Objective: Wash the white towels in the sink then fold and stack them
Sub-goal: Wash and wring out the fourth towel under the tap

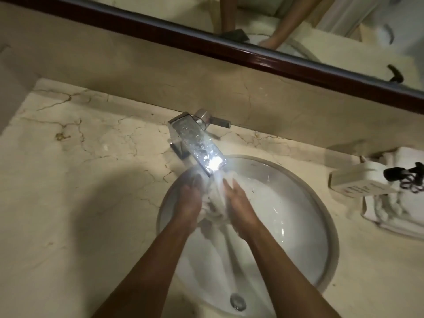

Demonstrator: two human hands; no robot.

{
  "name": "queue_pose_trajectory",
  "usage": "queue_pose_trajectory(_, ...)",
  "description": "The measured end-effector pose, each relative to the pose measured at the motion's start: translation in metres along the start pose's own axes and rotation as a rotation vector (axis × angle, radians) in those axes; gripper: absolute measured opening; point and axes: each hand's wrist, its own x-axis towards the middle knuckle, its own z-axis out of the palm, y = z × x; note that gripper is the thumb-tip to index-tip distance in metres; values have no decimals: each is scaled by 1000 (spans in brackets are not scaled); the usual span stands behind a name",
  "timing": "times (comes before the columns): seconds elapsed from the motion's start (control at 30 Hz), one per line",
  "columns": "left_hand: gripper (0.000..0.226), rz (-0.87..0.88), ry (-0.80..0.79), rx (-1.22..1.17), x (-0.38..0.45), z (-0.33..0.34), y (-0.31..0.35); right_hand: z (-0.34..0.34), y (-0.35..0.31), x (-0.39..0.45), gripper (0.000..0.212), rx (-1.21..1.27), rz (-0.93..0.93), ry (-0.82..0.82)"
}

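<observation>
Pressing the white towel [214, 208] between our left hand [190, 203] and right hand [238, 206] — fingers straight — at mid-frame under the faucet [197, 143].

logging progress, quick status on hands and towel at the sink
Left hand and right hand pressing white towel between them under running faucet. Over sink. Nothing in the way.

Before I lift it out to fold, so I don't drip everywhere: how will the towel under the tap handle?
The towel, bunched between the left hand and right hand, hangs in limp folds, so it will probably sag and flop. Water from the faucet runs onto it, so it is likely heavy for its size and will drip.
</observation>
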Motion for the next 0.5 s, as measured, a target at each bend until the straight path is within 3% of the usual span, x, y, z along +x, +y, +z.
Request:
queue_pose_trajectory(0.1, 23, -90, -96, -27, -16, 23, 16, 27, 7, 3, 54, -103, -54, -9)
queue_pose_trajectory(0.2, 46, -215, -173, -276, -23, 19, 5, 21, 11, 13, 76, -116, -8, -2)
queue_pose_trajectory(0.23, 51, -270, -155, -387, -26, 14, -2, 15, 15, 19, 73, -169, 16, -27)
queue_pose_trajectory(0.33, 43, -347, -198, -579, -30, 0, -24, 3, 21, 21, 40, -537, -27, -67)
queue_pose_trajectory(0.43, 27, -369, -219, -573, -36, -1, -31, -5, 23, 13, 27, -781, -161, 0)
queue_pose_trajectory(0.5, 9, -202, -79, -259, -29, 0, -39, -13, 19, 2, 22, -678, -224, 32)
